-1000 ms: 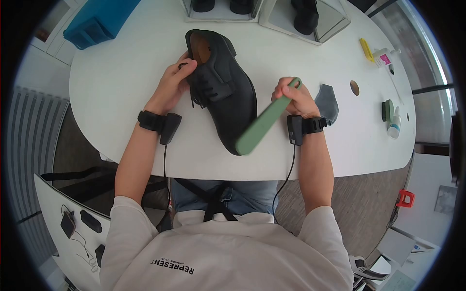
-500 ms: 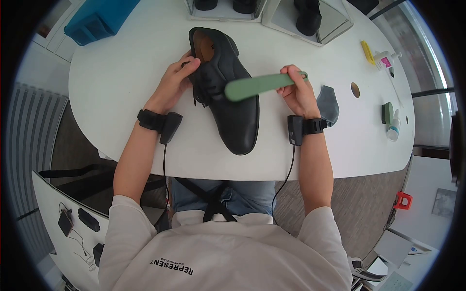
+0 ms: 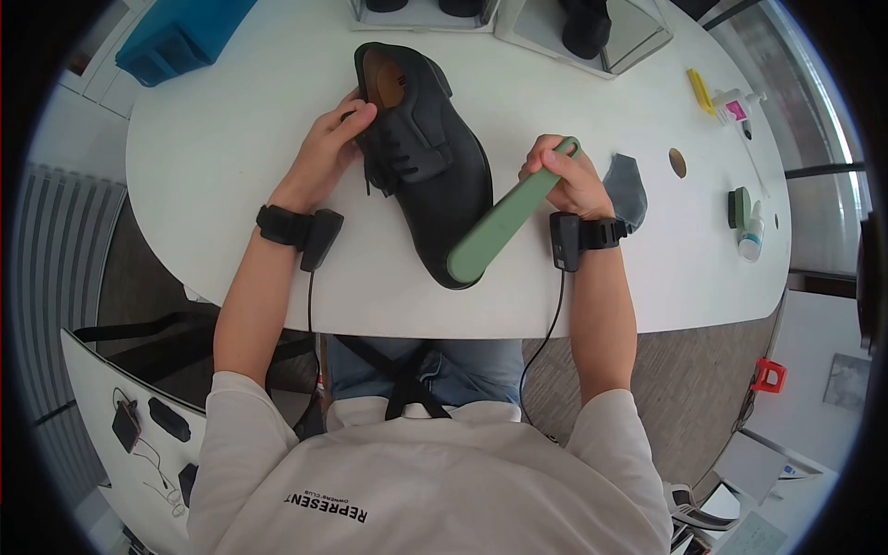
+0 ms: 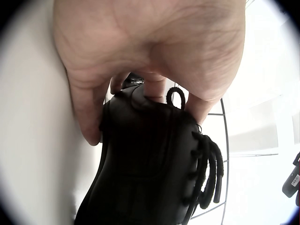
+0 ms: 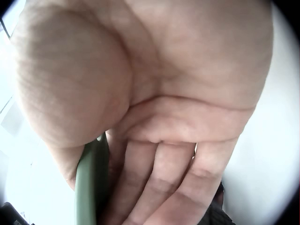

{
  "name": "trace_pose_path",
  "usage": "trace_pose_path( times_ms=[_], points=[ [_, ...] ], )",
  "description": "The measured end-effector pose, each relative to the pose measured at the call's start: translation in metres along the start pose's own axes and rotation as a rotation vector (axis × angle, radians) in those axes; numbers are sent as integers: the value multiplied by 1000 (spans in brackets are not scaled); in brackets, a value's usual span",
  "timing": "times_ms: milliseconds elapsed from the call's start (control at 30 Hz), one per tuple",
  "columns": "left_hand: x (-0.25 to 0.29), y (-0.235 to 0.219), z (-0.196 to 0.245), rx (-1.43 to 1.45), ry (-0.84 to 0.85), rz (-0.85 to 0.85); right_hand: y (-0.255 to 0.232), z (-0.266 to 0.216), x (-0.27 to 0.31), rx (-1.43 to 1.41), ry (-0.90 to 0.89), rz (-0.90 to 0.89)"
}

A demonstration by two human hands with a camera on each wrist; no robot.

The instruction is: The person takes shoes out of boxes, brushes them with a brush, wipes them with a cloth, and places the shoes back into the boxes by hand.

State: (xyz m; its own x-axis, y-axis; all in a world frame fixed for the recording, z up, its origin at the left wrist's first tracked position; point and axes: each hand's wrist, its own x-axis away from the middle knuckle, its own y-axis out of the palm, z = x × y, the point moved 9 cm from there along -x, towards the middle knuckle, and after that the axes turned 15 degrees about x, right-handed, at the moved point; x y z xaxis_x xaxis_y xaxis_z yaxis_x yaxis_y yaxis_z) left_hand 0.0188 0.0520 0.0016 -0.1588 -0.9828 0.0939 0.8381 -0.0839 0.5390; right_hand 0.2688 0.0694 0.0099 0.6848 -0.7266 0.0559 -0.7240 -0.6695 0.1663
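Note:
A black lace-up leather shoe (image 3: 435,185) points its toe toward the person, its brown insole showing at the collar. My left hand (image 3: 324,148) grips the near side of the opening, thumb over the collar edge. In the left wrist view, fingers (image 4: 86,112) wrap the shoe's upper beside the loose laces (image 4: 208,173). My right hand (image 3: 569,176) holds a green long-handled brush (image 3: 504,227) by its narrow end, which has a hole. The broad end overlaps the shoe's toe; its underside is hidden. In the right wrist view the green handle (image 5: 86,183) runs between thumb and fingers.
A grey cloth (image 3: 626,192) lies beside the right wrist. Toward the right edge are a small green brush (image 3: 740,210), bottles (image 3: 751,236) and a yellow tool (image 3: 699,91). Boxes (image 3: 564,51) with black shoes stand at the back; a blue case (image 3: 180,42) sits back left.
The green brush swung up from the toe to over the laces, then back down to the toe. My left hand keeps its grip on the shoe throughout.

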Motion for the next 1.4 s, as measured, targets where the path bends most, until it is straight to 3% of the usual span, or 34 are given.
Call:
trace_pose_path(
  times_ms=[367,467,533,567,633,767,867,933,1000,1067,1200,1267,1333,1400],
  points=[
    [0,3,-1,5,-1,-36,-18,-4,-10,-173,-83,193],
    [5,5,16,-109,158,29,-34,-7,-12,-183,-118,339],
    [18,25,42,-793,512,-17,-38,-3,-11,-215,-107,358],
    [24,33,47,-792,516,-25,-39,-3,-11,-213,-112,363],
    [37,63,54,-1192,601,-79,-40,-2,-12,-231,-99,363],
    [41,65,51,-1081,610,-51,-42,-1,-8,-225,-103,394],
    [37,57,40,-1262,494,-147,-42,0,-11,-273,-120,368],
    [38,38,48,-838,459,55,-44,1,-10,-487,-162,373],
    [38,38,61,-806,464,32,-47,0,-9,-555,-191,394],
    [46,9,82,-309,623,186,-52,1,-7,-632,-215,418],
    [49,-10,103,-24,704,276,-64,2,-1,-674,-251,494],
    [40,-15,83,373,339,292,-64,4,-3,-693,-242,499],
    [32,-18,68,461,263,275,-63,6,-4,-698,-224,494],
    [23,-2,36,649,34,106,-61,5,-6,-695,-232,424]
  ],
)
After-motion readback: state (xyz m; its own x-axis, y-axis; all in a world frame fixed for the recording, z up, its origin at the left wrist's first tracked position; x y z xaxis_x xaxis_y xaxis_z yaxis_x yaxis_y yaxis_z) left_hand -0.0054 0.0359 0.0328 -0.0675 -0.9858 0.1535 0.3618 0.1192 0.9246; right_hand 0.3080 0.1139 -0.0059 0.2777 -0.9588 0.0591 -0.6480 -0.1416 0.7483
